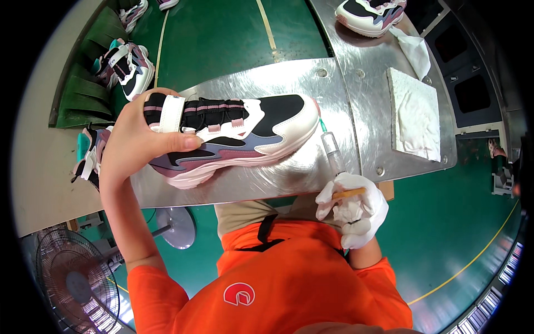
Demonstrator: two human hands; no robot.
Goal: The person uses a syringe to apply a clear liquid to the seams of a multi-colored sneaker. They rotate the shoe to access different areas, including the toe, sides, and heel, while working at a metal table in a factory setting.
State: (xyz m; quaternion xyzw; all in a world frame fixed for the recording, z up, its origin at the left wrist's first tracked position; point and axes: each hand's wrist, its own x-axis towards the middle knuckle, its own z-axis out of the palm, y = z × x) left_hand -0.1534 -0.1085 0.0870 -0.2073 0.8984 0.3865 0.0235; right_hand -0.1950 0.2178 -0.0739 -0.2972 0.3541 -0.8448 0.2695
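A sneaker in black, white, pink and grey-purple lies tilted over the metal worktable, its toe to the right. Bare, my left hand grips it at the ankle end, the thumb across the side below the white strap. In a white glove, my right hand holds a clear syringe with a green tip. That tip is at the toe edge of the sole, touching or very close. A thin tan stick also sits between the gloved fingers.
The metal tabletop borders a green conveyor belt at the far side. More sneakers stand along the left, and another sneaker sits far right. A folded white cloth lies at right. A fan stands lower left.
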